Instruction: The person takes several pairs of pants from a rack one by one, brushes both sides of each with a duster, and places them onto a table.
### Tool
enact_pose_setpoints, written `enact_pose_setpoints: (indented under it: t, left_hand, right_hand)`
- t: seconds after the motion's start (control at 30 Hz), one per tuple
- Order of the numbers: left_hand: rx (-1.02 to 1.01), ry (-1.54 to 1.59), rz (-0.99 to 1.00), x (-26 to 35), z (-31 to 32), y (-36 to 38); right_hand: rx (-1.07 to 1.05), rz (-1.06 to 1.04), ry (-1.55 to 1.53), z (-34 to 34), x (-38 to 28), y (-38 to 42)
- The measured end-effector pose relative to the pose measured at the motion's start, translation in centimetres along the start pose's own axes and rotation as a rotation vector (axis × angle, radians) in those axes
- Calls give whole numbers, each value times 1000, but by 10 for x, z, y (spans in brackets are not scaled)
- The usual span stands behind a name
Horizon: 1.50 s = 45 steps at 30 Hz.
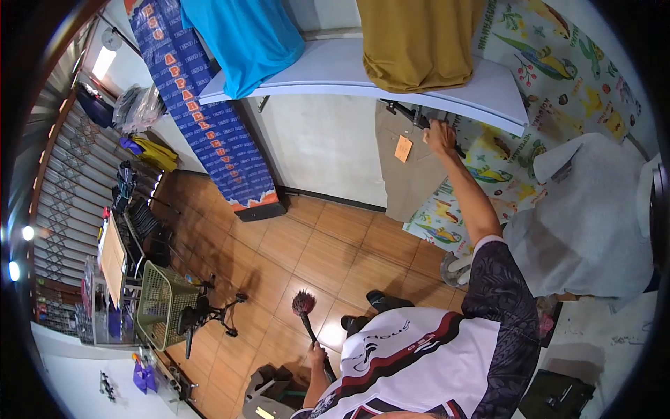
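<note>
My left hand, low in the view, is closed around the dark handle of a duster. The duster's dark reddish, bushy head points up over the tiled floor. My right arm reaches up and away to the shelf. There my right hand is closed on what looks like a black hanger, just under the shelf's edge. From it hangs a brown garment with an orange tag. My fingers partly hide the hanger.
A white shelf carries a blue shirt and a mustard shirt. Left of it leans a blue lettered panel. A bicycle with a green basket stands at left. A grey shirt hangs at right.
</note>
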<state>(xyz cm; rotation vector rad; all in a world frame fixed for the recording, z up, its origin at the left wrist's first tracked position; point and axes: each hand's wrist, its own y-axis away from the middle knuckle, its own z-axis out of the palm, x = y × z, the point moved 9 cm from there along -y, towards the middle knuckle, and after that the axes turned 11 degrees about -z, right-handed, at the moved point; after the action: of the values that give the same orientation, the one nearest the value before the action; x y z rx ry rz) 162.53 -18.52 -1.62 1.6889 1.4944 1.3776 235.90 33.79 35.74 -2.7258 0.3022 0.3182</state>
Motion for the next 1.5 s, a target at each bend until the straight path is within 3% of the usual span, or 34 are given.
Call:
enact_pose_setpoints:
  t: [0.13,0.33,0.47,0.7,0.93,1.13,1.23,1.37,1.43,1.5]
  left_hand:
    - [-20,10,50,10,3,-2]
    - [-15,-1,168,51,17,4]
    - [-55,38,265,76,25,-3]
    - [-87,-12,480,124,6,50]
    - [-61,27,733,141,-44,83]
    - [-37,109,1021,207,-102,214]
    - [-45,271,1148,235,-127,289]
    - [7,472,1296,239,-131,359]
    - [27,316,1395,231,-108,358]
    - [76,-40,1401,207,-68,336]
  right_hand:
    - [-143,-20,-33,-9,-4,23]
    - [11,-185,124,-22,-48,47]
    - [15,-94,112,-22,-47,55]
    - [-88,142,-3,-27,-37,74]
    - [-249,67,-147,-13,-61,151]
    - [-173,-78,-312,-60,-150,230]
    - [-192,-194,-499,-123,-217,260]
    - [-179,-279,-783,-171,-281,296]
    - [-201,-357,-859,-204,-320,319]
    - [-223,-403,-922,-236,-349,340]
